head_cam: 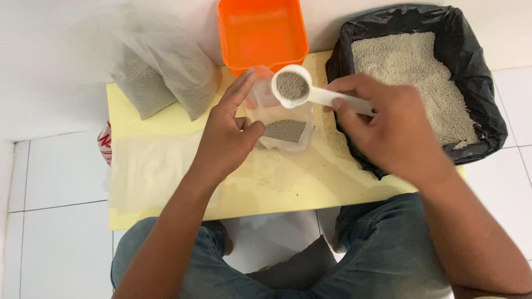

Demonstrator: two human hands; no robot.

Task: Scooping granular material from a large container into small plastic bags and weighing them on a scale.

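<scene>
My left hand [227,135] holds open a small clear plastic bag [285,133] that stands on the pale yellow board [288,185] and has grey granules at its bottom. My right hand [388,124] grips the handle of a white scoop [293,87] filled with grey granules, held just above the bag's mouth. A black-lined bin of pale granules [413,83] sits right behind my right hand.
An orange square tub [260,33] stands at the back centre. Two filled clear bags of granules [166,77] lie at the back left. A stack of flat clear bags [149,169] rests on the board's left side. White tiled floor surrounds the board; my knees are below.
</scene>
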